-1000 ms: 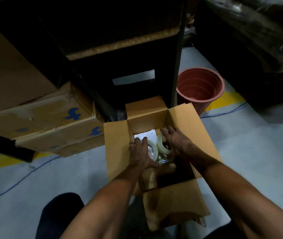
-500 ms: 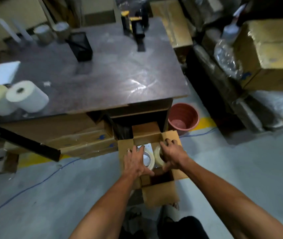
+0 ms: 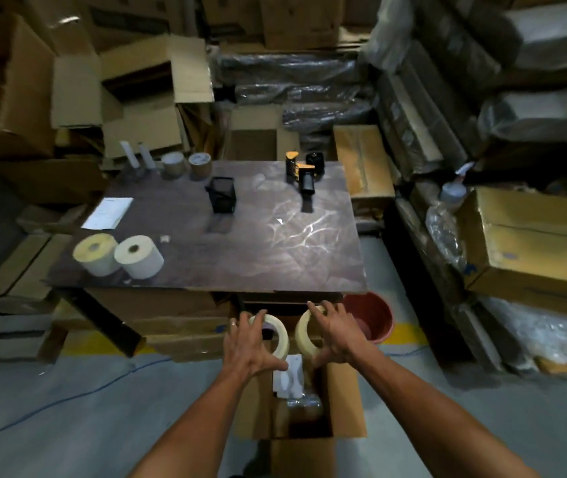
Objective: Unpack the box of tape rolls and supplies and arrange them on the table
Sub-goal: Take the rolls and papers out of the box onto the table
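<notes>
My left hand [image 3: 246, 345] grips a pale tape roll [image 3: 280, 334], held upright above the open cardboard box [image 3: 346, 400] on the floor. My right hand [image 3: 339, 331] grips a second pale tape roll [image 3: 302, 334] beside it. Both rolls hang just below the front edge of the dark table [image 3: 240, 243]. Inside the box lie a white paper [image 3: 289, 379] and something shiny in plastic [image 3: 302, 403]. On the table stand two white paper rolls [image 3: 118, 255], two brown tape rolls [image 3: 185, 165], a black mesh holder [image 3: 221, 194], a tape dispenser [image 3: 301, 170] and a sheet of paper [image 3: 108, 212].
A red-brown bucket [image 3: 373, 317] stands on the floor right of the box, under the table corner. Cardboard boxes are stacked under the table, behind it and at both sides. Wrapped bundles pile up on the right. A blue cable [image 3: 51, 405] runs across the grey floor.
Both hands have lifted the two tape rolls out of the box and up toward the table edge. My head has risen, so the whole table top shows.
</notes>
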Available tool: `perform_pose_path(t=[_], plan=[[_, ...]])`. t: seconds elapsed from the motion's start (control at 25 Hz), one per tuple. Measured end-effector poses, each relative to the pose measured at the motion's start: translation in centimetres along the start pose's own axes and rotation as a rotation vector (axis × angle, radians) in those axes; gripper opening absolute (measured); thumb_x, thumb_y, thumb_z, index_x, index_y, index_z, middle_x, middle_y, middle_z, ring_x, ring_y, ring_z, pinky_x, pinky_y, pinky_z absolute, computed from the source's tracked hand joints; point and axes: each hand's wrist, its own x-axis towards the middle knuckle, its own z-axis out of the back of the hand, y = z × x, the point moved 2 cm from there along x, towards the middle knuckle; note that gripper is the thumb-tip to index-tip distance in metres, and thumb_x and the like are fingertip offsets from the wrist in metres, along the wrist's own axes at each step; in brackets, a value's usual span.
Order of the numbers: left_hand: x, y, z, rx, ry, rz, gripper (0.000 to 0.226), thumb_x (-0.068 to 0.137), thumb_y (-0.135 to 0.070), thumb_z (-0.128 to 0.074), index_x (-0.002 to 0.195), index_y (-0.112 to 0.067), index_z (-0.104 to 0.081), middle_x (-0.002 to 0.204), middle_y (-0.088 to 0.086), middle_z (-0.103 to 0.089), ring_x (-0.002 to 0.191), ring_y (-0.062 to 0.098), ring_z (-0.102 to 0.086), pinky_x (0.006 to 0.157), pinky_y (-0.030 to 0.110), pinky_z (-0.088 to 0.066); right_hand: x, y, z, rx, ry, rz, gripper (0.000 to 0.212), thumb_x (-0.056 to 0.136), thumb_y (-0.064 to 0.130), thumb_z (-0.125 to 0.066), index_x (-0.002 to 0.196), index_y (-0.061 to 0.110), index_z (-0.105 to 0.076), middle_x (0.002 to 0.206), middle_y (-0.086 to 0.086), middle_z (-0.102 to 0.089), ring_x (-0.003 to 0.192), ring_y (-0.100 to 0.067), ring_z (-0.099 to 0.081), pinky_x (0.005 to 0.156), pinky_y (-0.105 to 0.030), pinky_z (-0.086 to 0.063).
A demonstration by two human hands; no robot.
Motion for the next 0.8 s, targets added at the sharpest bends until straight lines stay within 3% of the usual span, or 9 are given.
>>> perform_pose_path(t=[0.2,0.44,0.8], plan=[[1.8,2.0,4.3,-0.027,-0.068,0.058,0.128,0.039,-0.075,-0.077,0.15,-0.035,-0.025,0.143,0.004,-0.034,0.131,0.034,-0.037,0.104,0.047,-0.042,3.6,2.2,4.4,-0.026,-0.036,0.088,0.122,0.067,0.045,-0.083,0.156,0.023,-0.003,0.156,-0.016,-0.02,0.136,-0.04,-0.03,0.107,-0.052,-0.039],[7.1,7.1,9.1,-0.056,-0.063,0.075,0.119,0.048,-0.067,-0.08,0.15,-0.042,-0.024,0.151,0.007,-0.031,0.141,0.04,-0.029,0.112,0.052,-0.033,11.0,6.4,8.6,0.04,-0.052,0.144,0.129,0.054,0.053,-0.087,0.155,0.02,-0.013,0.152,-0.013,-0.028,0.133,-0.036,-0.035,0.107,-0.044,-0.04],[18.6,14.6,15.2,-0.01,0.0,0.036,0.12,0.049,-0.059,-0.083,0.151,-0.038,-0.023,0.154,0.01,-0.026,0.142,0.042,-0.026,0.115,0.051,-0.028,23.3,11.8,12.5,-0.039,-0.072,0.127,0.126,0.052,0.057,-0.083,0.154,0.02,-0.018,0.148,-0.013,-0.033,0.125,-0.037,-0.042,0.099,-0.04,-0.043]])
